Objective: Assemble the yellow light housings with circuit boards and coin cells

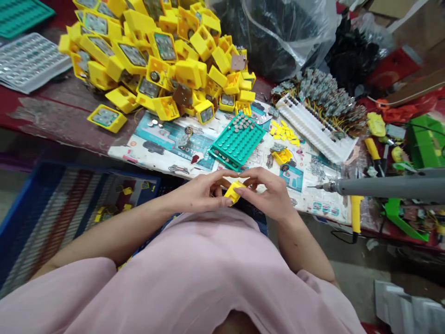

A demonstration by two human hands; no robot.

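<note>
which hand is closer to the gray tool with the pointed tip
Right. The right hand is to the left of the gray tool, apart from its tip. The left hand is farther left, across the yellow piece that both hands hold.

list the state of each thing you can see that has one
yellow case: held between both hands, off the table
left hand: closed on the case
right hand: closed on the same case
green tray: partly filled with metal discs
yellow heap: loosely piled
blue crate: open, yellow pieces inside
grey tool: not held
</note>
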